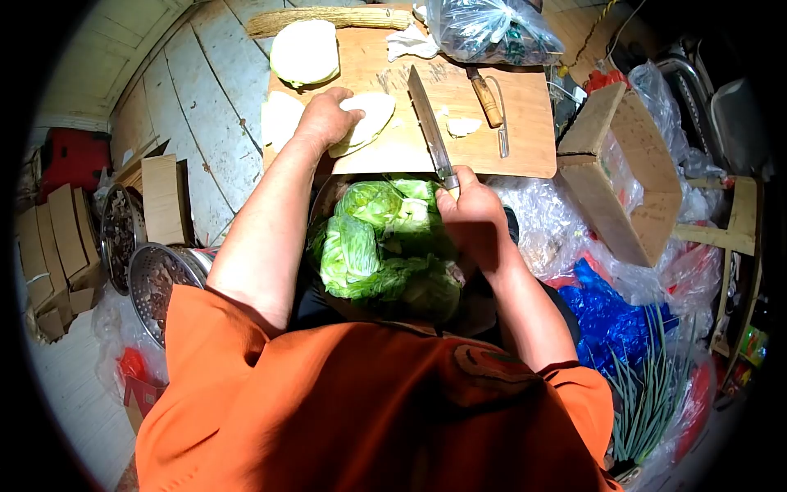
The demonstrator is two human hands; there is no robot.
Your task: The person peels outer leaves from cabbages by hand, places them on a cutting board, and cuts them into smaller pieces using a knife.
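My left hand [328,119] grips the near edge of a pale cut piece of cabbage [370,119] lying on the wooden cutting board [385,61]. In my right hand [474,209] is the handle of a long knife [428,119]; its blade points away over the board. A larger pale cabbage chunk [305,53] sits at the board's far left, and another cut piece [281,119] lies left of my left hand. A small white scrap [463,126] is right of the blade. Below the board, between my legs, green cabbage leaves [381,238] are heaped; what holds them is mostly hidden.
A wooden-handled tool [486,98] lies on the board's right, near a tied plastic bag [492,33]. Right of the board stands an open cardboard box [619,172], above a blue bag [611,316] and green onions [648,394]. Metal colanders [160,283] stand at left.
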